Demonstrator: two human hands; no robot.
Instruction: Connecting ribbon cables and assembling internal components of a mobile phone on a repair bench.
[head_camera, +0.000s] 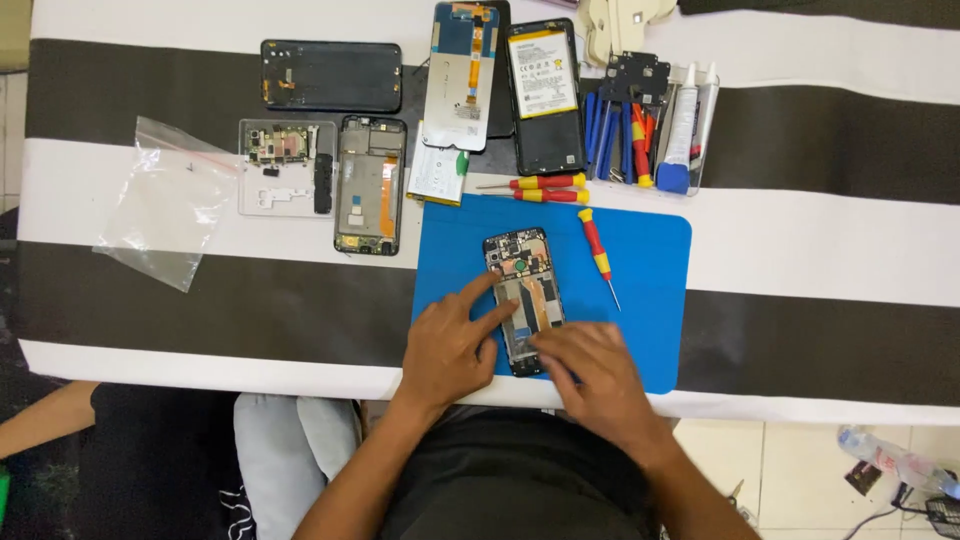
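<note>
An opened phone with its back cover off lies on a blue work mat, its circuit board and orange flex cable showing. My left hand rests on the phone's left side, its index finger stretched across the middle of the frame. My right hand covers the phone's lower end, fingertips pressing on the inside. Neither hand holds a tool. A red and yellow screwdriver lies on the mat just right of the phone.
Behind the mat lie two more screwdrivers, a clear tray of tools, a battery in a phone frame, a screen panel, a black back cover, another phone frame, a white tray with parts and a plastic bag.
</note>
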